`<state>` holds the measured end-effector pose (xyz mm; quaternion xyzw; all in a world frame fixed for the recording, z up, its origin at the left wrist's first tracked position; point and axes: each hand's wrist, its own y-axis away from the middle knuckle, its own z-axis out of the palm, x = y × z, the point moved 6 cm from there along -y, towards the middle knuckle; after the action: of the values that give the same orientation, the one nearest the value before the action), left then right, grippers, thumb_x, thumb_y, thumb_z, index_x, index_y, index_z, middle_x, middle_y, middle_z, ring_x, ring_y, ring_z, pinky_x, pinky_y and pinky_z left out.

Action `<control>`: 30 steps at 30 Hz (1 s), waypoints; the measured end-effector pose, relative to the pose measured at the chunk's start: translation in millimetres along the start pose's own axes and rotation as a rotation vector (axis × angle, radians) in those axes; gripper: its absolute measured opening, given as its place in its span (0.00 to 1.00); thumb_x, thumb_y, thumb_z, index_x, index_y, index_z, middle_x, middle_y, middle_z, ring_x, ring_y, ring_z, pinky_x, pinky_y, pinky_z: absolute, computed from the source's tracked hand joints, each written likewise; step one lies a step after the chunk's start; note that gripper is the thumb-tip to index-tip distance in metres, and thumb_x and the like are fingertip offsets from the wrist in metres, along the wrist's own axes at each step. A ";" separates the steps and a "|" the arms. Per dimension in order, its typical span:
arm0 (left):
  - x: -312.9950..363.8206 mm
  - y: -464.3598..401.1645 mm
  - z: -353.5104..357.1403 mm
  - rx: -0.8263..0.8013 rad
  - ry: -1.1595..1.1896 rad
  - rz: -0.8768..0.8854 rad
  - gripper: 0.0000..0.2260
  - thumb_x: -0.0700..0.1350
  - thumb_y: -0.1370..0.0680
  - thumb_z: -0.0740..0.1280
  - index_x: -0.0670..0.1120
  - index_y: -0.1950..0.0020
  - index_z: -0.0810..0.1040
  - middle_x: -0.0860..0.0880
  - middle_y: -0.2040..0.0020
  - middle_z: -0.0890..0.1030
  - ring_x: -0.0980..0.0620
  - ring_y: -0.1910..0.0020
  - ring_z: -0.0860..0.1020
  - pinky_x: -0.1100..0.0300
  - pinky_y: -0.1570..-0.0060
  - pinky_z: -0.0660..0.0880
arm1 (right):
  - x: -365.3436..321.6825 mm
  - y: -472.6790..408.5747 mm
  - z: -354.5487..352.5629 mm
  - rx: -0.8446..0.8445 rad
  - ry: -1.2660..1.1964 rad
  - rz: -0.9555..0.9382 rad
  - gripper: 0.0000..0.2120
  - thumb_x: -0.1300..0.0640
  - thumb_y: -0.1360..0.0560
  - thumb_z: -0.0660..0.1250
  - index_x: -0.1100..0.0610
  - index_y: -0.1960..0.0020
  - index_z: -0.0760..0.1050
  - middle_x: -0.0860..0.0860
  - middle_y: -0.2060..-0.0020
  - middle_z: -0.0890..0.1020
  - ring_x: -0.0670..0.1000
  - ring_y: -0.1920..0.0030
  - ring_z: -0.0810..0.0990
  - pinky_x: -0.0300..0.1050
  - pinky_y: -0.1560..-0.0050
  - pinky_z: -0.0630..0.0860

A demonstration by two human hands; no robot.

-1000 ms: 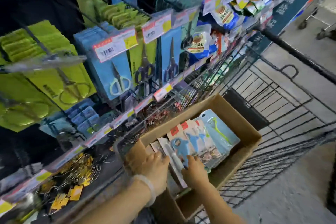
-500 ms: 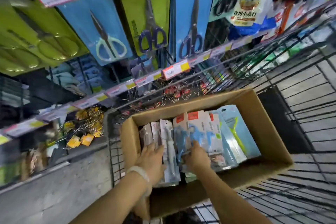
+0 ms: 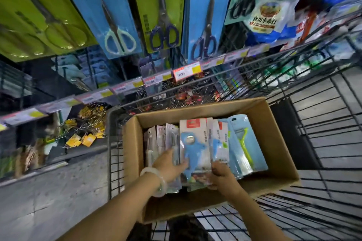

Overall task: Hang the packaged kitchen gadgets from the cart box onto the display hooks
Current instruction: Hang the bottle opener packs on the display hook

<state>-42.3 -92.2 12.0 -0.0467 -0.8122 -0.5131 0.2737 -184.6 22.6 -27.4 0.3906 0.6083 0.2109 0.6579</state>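
An open cardboard box [image 3: 274, 123] sits in the wire cart [image 3: 323, 143], filled with several upright packaged gadgets. A white-carded pack with a blue gadget [image 3: 194, 146] stands in the middle of the row. My left hand [image 3: 170, 164], with a pale bangle on its wrist, holds that pack's left edge, thumb on its front. My right hand [image 3: 221, 177] grips the pack's lower right corner. To its right lean a similar blue-gadget pack [image 3: 220, 143] and a light-blue card with a green peeler [image 3: 244, 143]. Grey packs [image 3: 156, 141] stand at the left.
Display hooks above carry packaged scissors on blue [image 3: 117, 25] and green [image 3: 162, 15] cards, with price tags [image 3: 186, 71] along the rails. Wire whisks and yellow-tagged items [image 3: 86, 135] lie on the low shelf at left. Grey floor [image 3: 49, 191] lies left of the cart.
The view has come closer to the box. Both hands have closed on the middle blue-gadget pack, which stands a little higher in the row than before.
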 end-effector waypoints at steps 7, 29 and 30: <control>17.0 14.7 -15.2 0.329 0.699 0.108 0.13 0.31 0.26 0.67 0.42 0.44 0.73 0.49 0.50 0.80 0.55 0.55 0.79 0.67 0.59 0.77 | -44.0 23.3 26.2 -0.052 0.020 -0.220 0.06 0.65 0.23 0.62 0.61 0.47 0.76 0.49 0.60 0.81 0.47 0.58 0.79 0.41 0.55 0.77; -23.9 30.3 -54.6 0.523 0.801 0.178 0.22 0.30 0.28 0.69 0.53 0.42 0.73 0.52 0.47 0.82 0.50 0.45 0.81 0.45 0.43 0.77 | -32.9 -73.4 -22.0 0.545 0.388 0.059 0.16 0.63 0.27 0.67 0.66 0.40 0.71 0.63 0.45 0.77 0.63 0.45 0.76 0.50 0.49 0.74; -24.1 31.2 -54.4 0.529 0.800 0.171 0.21 0.31 0.28 0.70 0.51 0.41 0.74 0.52 0.47 0.82 0.50 0.45 0.81 0.44 0.43 0.77 | -33.1 -70.4 -21.8 0.557 0.284 0.075 0.14 0.65 0.27 0.65 0.66 0.42 0.72 0.63 0.46 0.78 0.63 0.45 0.76 0.48 0.52 0.72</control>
<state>10.8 -119.3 43.0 0.1587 -0.7392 -0.2426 0.6080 -225.2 -39.4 -59.7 0.5445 0.7138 0.1126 0.4259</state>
